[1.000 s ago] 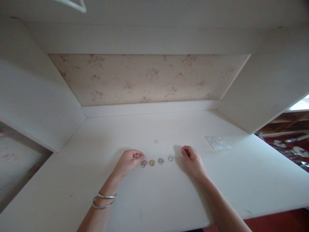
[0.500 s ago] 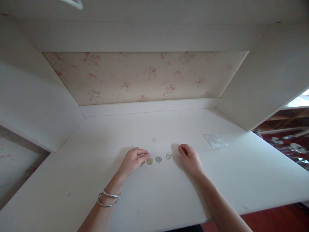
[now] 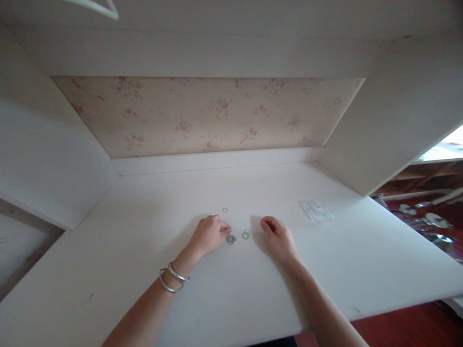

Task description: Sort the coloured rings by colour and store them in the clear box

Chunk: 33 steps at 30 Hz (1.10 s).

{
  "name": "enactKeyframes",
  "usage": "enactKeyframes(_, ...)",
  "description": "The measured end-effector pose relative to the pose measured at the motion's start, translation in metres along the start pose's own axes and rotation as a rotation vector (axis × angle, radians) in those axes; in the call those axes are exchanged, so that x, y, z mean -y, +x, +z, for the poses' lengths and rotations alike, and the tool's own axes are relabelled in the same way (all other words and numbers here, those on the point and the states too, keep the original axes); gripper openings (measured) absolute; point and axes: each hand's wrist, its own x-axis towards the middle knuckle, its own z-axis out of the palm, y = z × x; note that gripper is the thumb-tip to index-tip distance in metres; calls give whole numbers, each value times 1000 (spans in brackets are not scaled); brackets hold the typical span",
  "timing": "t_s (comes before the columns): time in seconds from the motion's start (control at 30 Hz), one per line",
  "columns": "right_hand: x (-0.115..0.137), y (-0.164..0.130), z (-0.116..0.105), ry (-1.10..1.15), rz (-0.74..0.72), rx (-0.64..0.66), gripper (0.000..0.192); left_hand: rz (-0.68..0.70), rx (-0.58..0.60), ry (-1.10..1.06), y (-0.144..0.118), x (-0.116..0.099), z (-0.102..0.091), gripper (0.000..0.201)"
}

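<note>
Bracelets (image 3: 172, 278) on left wrist. Left hand (image 3: 209, 235) rests on white bench (image 3: 108, 270), fingers curled together, tips pinched at small rings; whether ring is gripped cannot tell. Bluish ring pile (image 3: 230, 239) touching left fingertips. Single thin ring (image 3: 225, 210) lies apart, farther back. Greenish ring pile (image 3: 246, 234) just beside, between hands. Right hand (image 3: 278, 237) rests on bench, fingers curled loosely closed, nothing visibly held. Clear plastic bag (image 3: 315, 211) well right of hands. Floral panel (image 3: 202, 113) behind.
</note>
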Motion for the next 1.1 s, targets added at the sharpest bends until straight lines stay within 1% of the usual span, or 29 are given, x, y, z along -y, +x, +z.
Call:
enactKeyframes(0.1,0,0,0,8,2,6,28,18,-52,41,6,11,-7,26)
enactKeyframes(0.27,0,1,1,-1,3,-1,27,98,-16,90,21,27,-8,25)
enactKeyframes(0.37,0,0,1,-7,3,3,28,136,12,136,31,31,-5,26)
enactKeyframes(0.57,0,0,0,-4,7,-9,30,151,56,168,45,28,-3,24)
enactKeyframes(0.77,-1,0,1,-33,-6,-5,30,161,102,166,38,24,-1,23)
enactKeyframes(0.9,0,0,0,-21,-6,-6,29,173,108,151,30,19,-8,21)
enactKeyframes(1.0,0,1,-1,-17,-1,-5,29,201,116,109,19,10,-15,21)
enactKeyframes(1.1,0,1,-1,-18,4,-5,29,246,171,88,6,-2,-18,20)
